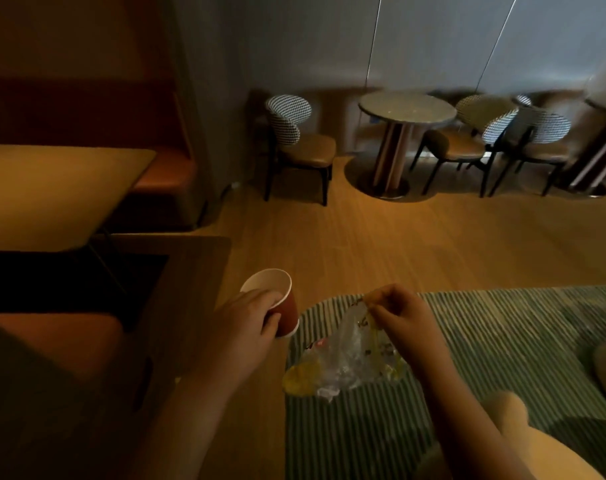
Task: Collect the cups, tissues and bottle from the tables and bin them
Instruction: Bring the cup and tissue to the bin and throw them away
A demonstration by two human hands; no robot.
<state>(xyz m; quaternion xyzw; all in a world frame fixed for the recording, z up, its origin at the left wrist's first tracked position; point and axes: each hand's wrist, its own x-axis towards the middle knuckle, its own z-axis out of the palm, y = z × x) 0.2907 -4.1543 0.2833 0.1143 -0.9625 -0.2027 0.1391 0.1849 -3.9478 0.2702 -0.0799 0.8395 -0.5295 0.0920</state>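
I saw the left hand (249,318) stretched forward, fingers curled round a tilted red paper cup with a white inside (289,313). The right hand (398,306) pinched the top of a crumpled clear plastic bag with yellow print (346,362), which hung below its fingers.

cup (285,308): paper, matt red outside, plain white inside. bag (346,355): thin clear plastic, crinkled, faintly glossy, with yellow patches. floor (381,244): wood-grain planks, smooth, low sheen. rug (502,341): woven cloth, ribbed stripes, matt. round surface (407,108): polished stone-like top, glossy metal-look base. chair (289,116): houndstooth cloth back, smooth leather-look seat. booth seat (170,174): smooth orange upholstery, matt.
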